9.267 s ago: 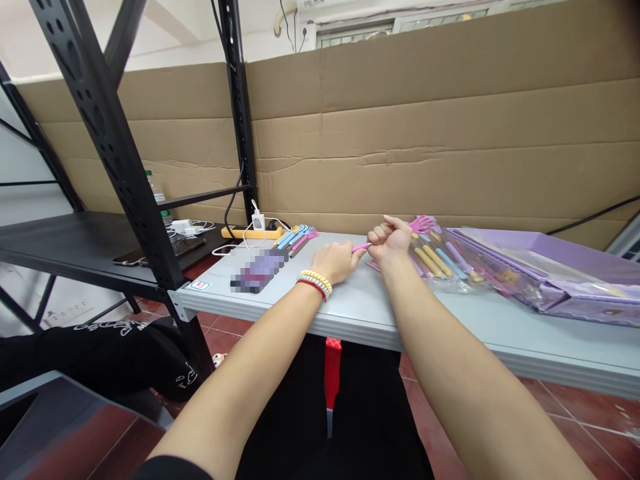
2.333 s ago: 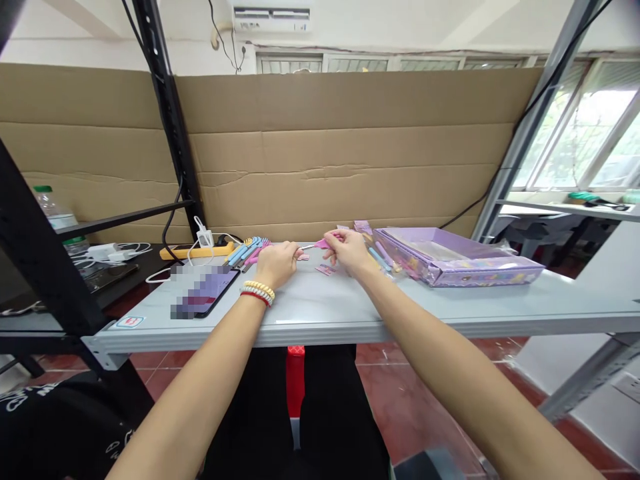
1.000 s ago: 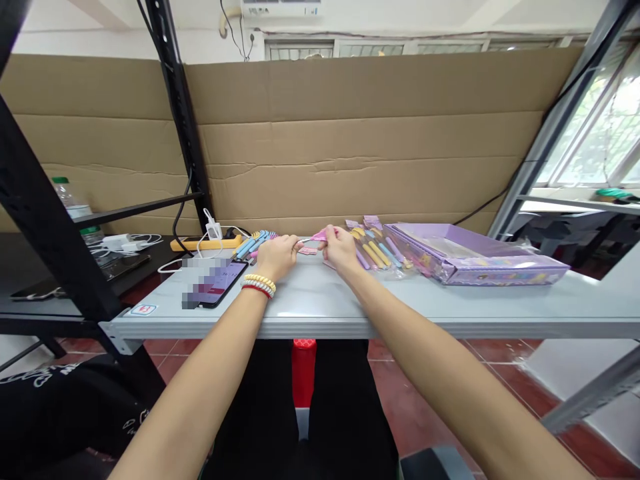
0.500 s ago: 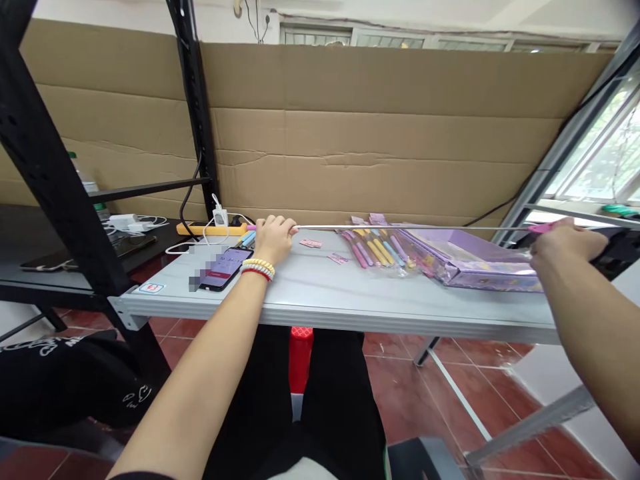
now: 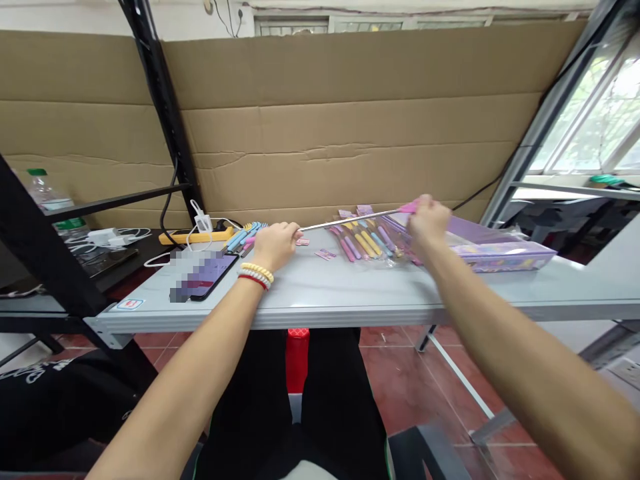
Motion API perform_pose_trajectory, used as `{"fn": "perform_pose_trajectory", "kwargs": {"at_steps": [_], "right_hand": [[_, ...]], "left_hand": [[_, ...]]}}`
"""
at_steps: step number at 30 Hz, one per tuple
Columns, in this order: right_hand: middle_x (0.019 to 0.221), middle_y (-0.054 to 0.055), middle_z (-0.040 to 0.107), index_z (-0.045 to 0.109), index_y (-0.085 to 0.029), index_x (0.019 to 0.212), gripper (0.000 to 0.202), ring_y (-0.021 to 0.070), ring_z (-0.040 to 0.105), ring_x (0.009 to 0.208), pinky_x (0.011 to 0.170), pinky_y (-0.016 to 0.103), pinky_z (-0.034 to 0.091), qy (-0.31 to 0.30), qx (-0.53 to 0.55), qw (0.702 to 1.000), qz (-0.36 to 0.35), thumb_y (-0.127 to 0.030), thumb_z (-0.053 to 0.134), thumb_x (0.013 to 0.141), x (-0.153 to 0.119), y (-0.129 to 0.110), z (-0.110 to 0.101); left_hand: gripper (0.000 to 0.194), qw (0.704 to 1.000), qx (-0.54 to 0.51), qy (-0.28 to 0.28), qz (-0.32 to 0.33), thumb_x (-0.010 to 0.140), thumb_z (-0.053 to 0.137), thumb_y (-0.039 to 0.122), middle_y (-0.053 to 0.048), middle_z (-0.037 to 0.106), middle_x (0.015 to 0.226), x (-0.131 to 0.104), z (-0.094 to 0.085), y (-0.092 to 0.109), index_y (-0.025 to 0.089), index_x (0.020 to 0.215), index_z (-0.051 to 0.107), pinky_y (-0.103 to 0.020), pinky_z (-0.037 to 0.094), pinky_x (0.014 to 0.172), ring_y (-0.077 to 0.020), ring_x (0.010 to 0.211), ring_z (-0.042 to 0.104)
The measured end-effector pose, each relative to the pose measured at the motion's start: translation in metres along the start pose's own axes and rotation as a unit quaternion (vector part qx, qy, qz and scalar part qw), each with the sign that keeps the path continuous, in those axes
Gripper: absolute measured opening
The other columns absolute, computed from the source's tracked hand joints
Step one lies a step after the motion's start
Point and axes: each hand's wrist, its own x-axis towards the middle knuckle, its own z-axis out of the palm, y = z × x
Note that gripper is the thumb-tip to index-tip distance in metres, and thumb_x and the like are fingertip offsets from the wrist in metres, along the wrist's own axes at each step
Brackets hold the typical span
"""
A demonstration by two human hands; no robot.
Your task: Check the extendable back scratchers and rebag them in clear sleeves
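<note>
Grip state, left hand (image 5: pixel 276 250): fingers closed around one end of a slim metal rod (image 5: pixel 350 220). Grip state, right hand (image 5: pixel 427 220): closed at the rod's pink end piece (image 5: pixel 409 207), part of which projects toward the left hand; blur hides the exact finger placement. The rod lies between the two grips, its long axis running crosswise to the person, sloping upward from left hand to right. From where I stand, I cannot tell how much of that slope is height and how much is reach. Neither hand is nearer, since each holds one end.

Reference positions: two small pink cards (image 5: pixel 325 254) lie right of the left grip, on the near side of the rod. Bagged handles (image 5: pixel 371 244) lie between the grips, partly behind the rod in this view. A phone (image 5: pixel 220 275) lies left of the left grip, with loose blue handles (image 5: pixel 237 240) beyond it. A purple box (image 5: pixel 500 257) sits to the right of the right grip.
</note>
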Motion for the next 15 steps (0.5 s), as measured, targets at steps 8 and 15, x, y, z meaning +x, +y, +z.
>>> {"fn": "perform_pose_trajectory", "kwargs": {"at_steps": [8, 15], "right_hand": [[0.050, 0.001, 0.048, 0.055, -0.022, 0.066, 0.046, 0.0152, 0.048, 0.051, 0.052, 0.026, 0.036, -0.169, 0.073, 0.980, -0.078, -0.056, 0.038, 0.091, -0.113, -0.045, 0.060], [0.048, 0.000, 0.052, 0.052, -0.020, 0.056, 0.046, 0.0130, 0.048, 0.051, 0.055, 0.025, 0.037, -0.320, -0.033, 0.935, -0.149, -0.053, 0.047, 0.088, -0.081, -0.036, 0.023]], "left_hand": [[0.035, 0.999, -0.022, -0.012, 0.022, 0.098, 0.030, 0.041, -0.007, 0.068, 0.092, -0.001, 0.000, 0.047, 0.022, 0.099, 0.059, -0.030, 0.036, 0.062, -0.0216, 0.083, 0.064], [0.037, 0.998, -0.026, -0.025, 0.050, 0.097, 0.031, 0.042, -0.007, 0.069, 0.091, 0.001, 0.000, 0.041, 0.022, 0.098, 0.062, -0.030, 0.037, 0.063, -0.0221, 0.081, 0.064]]}}
